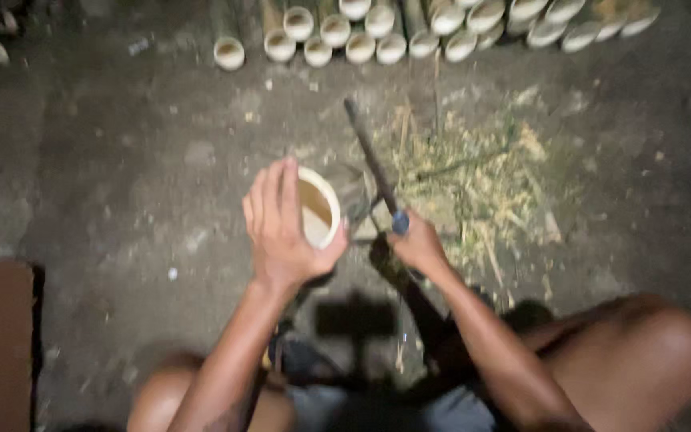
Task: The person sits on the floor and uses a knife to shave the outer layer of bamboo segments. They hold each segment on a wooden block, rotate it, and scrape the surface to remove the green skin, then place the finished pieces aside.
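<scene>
The dirt floor point(121, 160) is dark and gritty, with a row of cut bamboo sections point(409, 32) stacked open-end toward you at the far edge. Your left hand point(285, 228) wraps the top of an upright bamboo piece point(317, 210), steadying it so its open end faces up. Your right hand point(417, 244) is closed on a long blade point(369, 156), its tip pointing away over the shavings point(473, 176), clear of your fingers.
</scene>
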